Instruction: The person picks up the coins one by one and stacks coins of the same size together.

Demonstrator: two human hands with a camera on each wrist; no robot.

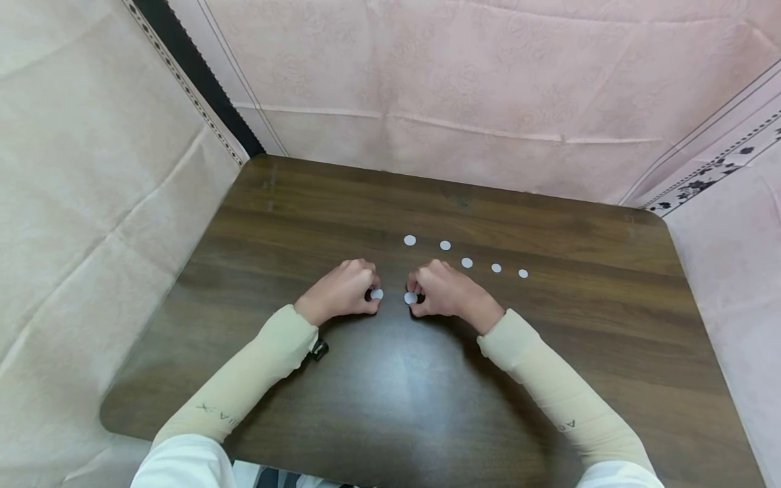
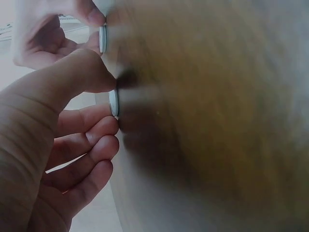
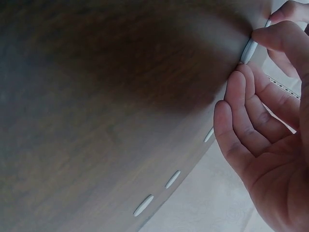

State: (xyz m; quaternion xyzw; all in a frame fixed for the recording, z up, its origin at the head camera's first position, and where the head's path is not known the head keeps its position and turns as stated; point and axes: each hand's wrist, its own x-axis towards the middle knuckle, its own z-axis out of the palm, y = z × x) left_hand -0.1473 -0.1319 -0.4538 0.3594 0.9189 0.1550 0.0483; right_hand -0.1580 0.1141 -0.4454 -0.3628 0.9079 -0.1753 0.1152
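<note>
Dark wood-grain tabletop (image 1: 396, 420) stretches out in front of you, rounded at its corners. Closest to you, your forearms reach in over it in cream sleeves (image 1: 244, 379), a small black object (image 1: 318, 349) showing at the left wrist. Farther on, your left hand (image 1: 342, 290) is partly curled, thumb and forefinger pinching a white disc (image 1: 377, 294) by its edges. Your right hand (image 1: 448, 290) mirrors it, holding a second white disc (image 1: 411, 298) between thumb and forefinger; a narrow gap separates the two. Beyond your right hand, five more white discs (image 1: 466, 262) lie apart in an uneven line. Behind the far edge hangs pinkish cloth (image 1: 470, 81).
</note>
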